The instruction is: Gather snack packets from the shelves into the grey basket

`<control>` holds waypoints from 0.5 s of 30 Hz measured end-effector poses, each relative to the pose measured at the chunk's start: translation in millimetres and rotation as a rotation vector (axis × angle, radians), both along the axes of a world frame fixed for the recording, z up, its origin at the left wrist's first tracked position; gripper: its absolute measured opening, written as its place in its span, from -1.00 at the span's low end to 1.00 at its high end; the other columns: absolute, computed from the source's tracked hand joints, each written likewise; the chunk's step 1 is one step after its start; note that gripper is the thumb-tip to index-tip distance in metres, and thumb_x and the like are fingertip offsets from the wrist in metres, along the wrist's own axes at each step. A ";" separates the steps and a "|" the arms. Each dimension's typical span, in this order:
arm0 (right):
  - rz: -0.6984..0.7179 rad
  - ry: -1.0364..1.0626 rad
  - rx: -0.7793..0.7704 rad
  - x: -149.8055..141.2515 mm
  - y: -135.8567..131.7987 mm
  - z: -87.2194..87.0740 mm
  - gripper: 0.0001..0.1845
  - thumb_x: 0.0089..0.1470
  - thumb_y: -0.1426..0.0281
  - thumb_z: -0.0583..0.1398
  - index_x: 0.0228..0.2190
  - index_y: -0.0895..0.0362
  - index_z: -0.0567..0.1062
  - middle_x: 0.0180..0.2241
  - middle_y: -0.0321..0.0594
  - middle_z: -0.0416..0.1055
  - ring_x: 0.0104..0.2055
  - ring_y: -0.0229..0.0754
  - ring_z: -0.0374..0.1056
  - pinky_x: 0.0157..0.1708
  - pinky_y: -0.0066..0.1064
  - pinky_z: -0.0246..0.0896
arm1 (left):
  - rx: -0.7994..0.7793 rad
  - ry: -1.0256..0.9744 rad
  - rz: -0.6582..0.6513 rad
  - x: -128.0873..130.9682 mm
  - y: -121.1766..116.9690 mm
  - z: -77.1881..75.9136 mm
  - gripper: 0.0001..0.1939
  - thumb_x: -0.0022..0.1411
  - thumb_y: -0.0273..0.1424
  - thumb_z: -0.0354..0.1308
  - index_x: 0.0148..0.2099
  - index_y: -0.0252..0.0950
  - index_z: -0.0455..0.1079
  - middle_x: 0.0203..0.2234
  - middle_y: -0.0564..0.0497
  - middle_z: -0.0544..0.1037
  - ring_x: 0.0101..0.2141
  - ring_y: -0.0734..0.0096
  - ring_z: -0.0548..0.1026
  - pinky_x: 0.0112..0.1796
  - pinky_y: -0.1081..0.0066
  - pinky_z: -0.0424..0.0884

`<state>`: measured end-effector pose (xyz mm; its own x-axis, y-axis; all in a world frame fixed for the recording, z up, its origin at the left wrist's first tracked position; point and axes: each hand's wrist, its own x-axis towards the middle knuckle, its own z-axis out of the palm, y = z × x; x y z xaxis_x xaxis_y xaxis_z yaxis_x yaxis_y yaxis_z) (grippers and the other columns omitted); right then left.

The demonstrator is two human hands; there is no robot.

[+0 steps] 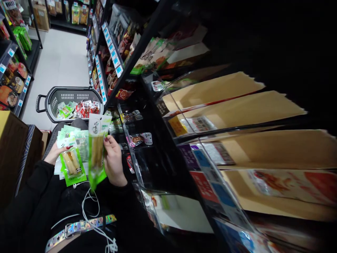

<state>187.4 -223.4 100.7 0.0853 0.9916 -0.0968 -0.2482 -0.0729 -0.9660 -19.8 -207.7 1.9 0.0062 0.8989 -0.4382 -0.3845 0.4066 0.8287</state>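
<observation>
Over my lap, my left hand [55, 151] is closed on a fanned bunch of green-and-clear snack packets [71, 164]; the front one shows pale sticks inside and a small panda print. My right hand [114, 160] pinches one upright snack packet [97, 144] with a white header and a green lower edge. This packet is held just right of the bunch and partly overlaps it. Beyond both hands, a grey shopping basket [56, 92] stands on the floor, with green packets [65, 109] and red packets [88, 109] inside.
A black shelf close on my right holds brown cardboard boxes [218, 93] and a few small packets [140, 139]. More stocked shelves [19, 75] line the aisle's left side. Pale floor [61, 52] runs ahead. White earphone cords [91, 203] hang over my front.
</observation>
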 end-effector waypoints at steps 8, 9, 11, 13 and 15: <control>0.367 0.159 -0.301 0.1 -4.7 8.4 -0.54 0.22 0.15 -0.41 -0.47 0.05 0.10 -0.71 -0.55 -0.35 -0.78 -0.39 -0.53 -0.71 -0.48 -0.35 | 0.018 -0.016 -0.052 1.2 0.1 4.8 -0.29 -0.28 -0.39 0.45 0.00 -0.26 0.37 -0.14 -0.12 0.58 -0.04 -0.06 0.46 -0.03 0.17 0.41; 0.350 0.073 -0.291 0.4 -4.3 7.5 -0.52 0.22 0.16 -0.43 -0.46 0.05 0.11 -0.71 -0.54 -0.34 -0.78 -0.38 -0.50 -0.71 -0.48 -0.31 | 0.017 -0.011 -0.056 0.7 0.4 3.9 -0.30 -0.28 -0.39 0.45 0.00 -0.26 0.37 -0.14 -0.11 0.58 -0.04 -0.06 0.46 -0.02 0.17 0.41; 0.287 -0.122 -0.226 1.5 -2.1 5.0 -0.51 0.21 0.12 -0.40 -0.45 0.05 0.14 -0.70 -0.51 -0.24 -0.77 -0.37 -0.36 -0.68 -0.47 -0.21 | 0.011 0.001 -0.050 -0.9 1.0 0.8 -0.30 -0.29 -0.40 0.46 -0.01 -0.27 0.37 -0.14 -0.12 0.58 -0.03 -0.06 0.46 -0.01 0.16 0.39; 0.185 -0.262 -0.142 4.2 0.8 2.7 -0.56 0.19 0.05 -0.26 -0.44 0.06 0.17 -0.66 -0.45 -0.05 -0.71 -0.34 -0.12 -0.62 -0.47 -0.08 | 0.007 0.009 -0.037 -2.4 1.5 -2.9 -0.26 -0.31 -0.41 0.46 0.01 -0.29 0.35 -0.13 -0.14 0.57 -0.02 -0.05 0.45 0.02 0.14 0.36; 0.032 -0.405 -0.060 8.8 2.4 1.7 -0.63 0.15 0.06 -0.09 -0.43 0.09 0.21 -0.58 -0.36 0.13 -0.58 -0.31 0.06 -0.53 -0.47 0.00 | 0.009 0.003 -0.037 -2.9 1.5 -5.6 -0.23 -0.30 -0.43 0.46 0.04 -0.31 0.33 -0.11 -0.16 0.55 -0.02 -0.03 0.45 0.04 0.11 0.32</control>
<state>196.2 -221.0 102.4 0.0973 0.9880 -0.1198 0.1552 -0.1340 -0.9788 -22.8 -206.2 -3.6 0.0379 0.9021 -0.4300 -0.3671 0.4128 0.8336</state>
